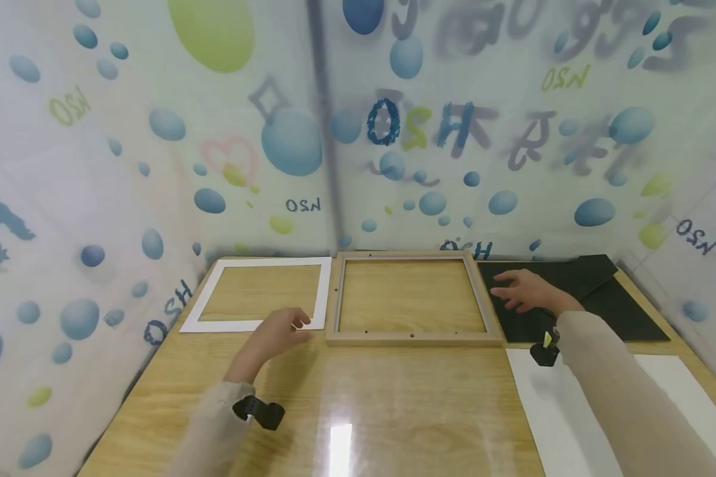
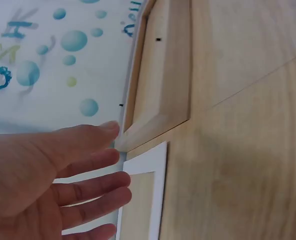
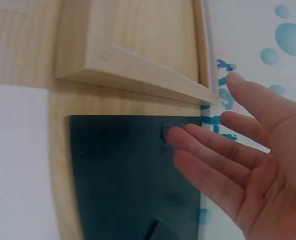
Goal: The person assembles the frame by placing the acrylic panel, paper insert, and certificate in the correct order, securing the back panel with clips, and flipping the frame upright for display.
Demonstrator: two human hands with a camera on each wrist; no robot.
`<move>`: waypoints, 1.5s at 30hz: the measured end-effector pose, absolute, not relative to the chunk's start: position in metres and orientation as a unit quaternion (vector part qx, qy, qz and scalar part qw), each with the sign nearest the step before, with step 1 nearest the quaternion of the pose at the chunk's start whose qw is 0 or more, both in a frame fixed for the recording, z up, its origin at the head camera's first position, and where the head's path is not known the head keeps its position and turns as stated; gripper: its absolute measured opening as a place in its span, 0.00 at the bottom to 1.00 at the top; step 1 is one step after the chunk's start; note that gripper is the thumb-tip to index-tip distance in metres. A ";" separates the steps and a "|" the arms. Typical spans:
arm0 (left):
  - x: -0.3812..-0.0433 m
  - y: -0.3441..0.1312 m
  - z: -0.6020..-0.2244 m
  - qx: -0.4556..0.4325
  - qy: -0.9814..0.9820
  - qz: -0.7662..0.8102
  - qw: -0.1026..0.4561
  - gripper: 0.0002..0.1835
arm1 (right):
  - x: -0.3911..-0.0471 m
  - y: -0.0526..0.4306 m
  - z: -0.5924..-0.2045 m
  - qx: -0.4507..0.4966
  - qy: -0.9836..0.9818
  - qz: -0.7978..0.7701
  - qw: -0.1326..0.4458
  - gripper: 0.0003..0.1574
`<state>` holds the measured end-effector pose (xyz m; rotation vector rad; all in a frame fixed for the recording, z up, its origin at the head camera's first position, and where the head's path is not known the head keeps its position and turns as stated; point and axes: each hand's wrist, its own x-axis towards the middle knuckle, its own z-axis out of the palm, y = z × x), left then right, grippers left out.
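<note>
A light wooden picture frame (image 1: pixel 414 339) lies at the back middle of the table, with small dark fittings along its edges. To its left is a white mat (image 1: pixel 227 326) with a rectangular opening. My left hand (image 1: pixel 279 336) hovers by the mat's near right corner, fingers loosely bent and holding nothing. A black backing board (image 1: pixel 623 311) with a folded flap lies right of the frame. Over its left part hangs my right hand (image 1: pixel 528 291), fingers spread and empty. In the right wrist view the fingertips overlap the black board (image 3: pixel 133 165), close beside the wooden frame (image 3: pixel 143 72).
A white sheet (image 1: pixel 549 411) lies at the front right, partly under the right sleeve. The wooden table (image 1: pixel 417 404) reaches back to a patterned curtain wall (image 1: pixel 388 218) right behind the frame. Dark bands with cameras (image 1: pixel 268 414) sit on both wrists.
</note>
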<state>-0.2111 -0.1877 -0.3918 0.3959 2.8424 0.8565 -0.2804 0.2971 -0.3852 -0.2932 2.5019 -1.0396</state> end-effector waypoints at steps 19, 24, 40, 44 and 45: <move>-0.179 -0.157 -0.425 0.141 0.946 0.286 0.060 0.15 | -0.279 0.290 -0.413 -0.080 0.887 -0.398 0.218 0.37; -0.174 -0.154 -0.424 0.142 0.950 0.270 0.066 0.22 | -0.278 0.287 -0.414 -0.084 0.886 -0.399 0.219 0.38; -0.169 -0.155 -0.428 0.139 0.954 0.258 0.063 0.25 | -0.275 0.283 -0.426 -0.079 0.891 -0.399 0.200 0.37; -0.169 -0.156 -0.432 0.149 0.954 0.252 0.061 0.23 | -0.273 0.283 -0.428 -0.080 0.895 -0.396 0.188 0.36; -0.170 -0.157 -0.432 0.152 0.954 0.251 0.059 0.22 | -0.273 0.283 -0.429 -0.079 0.896 -0.396 0.186 0.35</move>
